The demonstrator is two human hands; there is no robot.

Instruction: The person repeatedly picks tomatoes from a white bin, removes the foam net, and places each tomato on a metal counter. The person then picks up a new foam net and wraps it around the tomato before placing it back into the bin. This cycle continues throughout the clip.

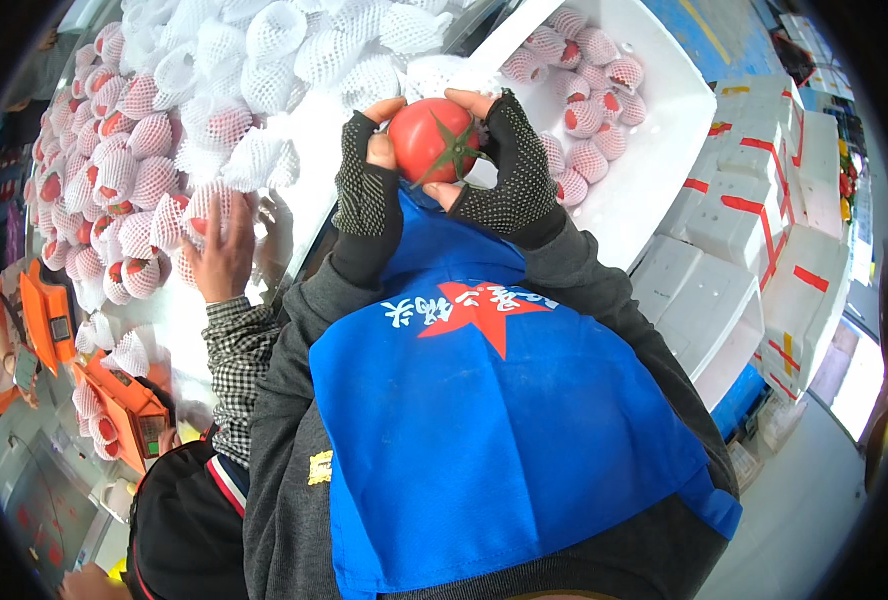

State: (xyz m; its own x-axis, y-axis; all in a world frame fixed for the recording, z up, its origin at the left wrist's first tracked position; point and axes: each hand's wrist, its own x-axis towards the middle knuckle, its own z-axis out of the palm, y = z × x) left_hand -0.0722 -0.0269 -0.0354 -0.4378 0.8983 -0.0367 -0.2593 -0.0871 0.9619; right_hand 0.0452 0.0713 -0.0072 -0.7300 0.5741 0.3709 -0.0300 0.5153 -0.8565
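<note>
A ripe red tomato point(430, 141) with its green calyx and stem facing up and to the right is held between both my hands. My left hand point(370, 176), in a black fingerless glove with pale grip dots, presses its left side with thumb and fingers. On the other side my right hand point(505, 169), gloved the same way, touches it with fingertips above and thumb below. Bare tomato skin shows, with no sleeve on it. Just beyond lie loose white foam net sleeves point(331, 56). To the right, an open white foam box point(657, 142) contains several net-wrapped tomatoes point(588, 116).
A heap of net-wrapped tomatoes point(113, 172) covers the table's left, where another person's hand point(222, 247) touches one. Orange weighing scales point(117, 405) stand nearer. White foam boxes point(744, 202) with red tape are stacked at right. My blue apron point(489, 442) fills the foreground.
</note>
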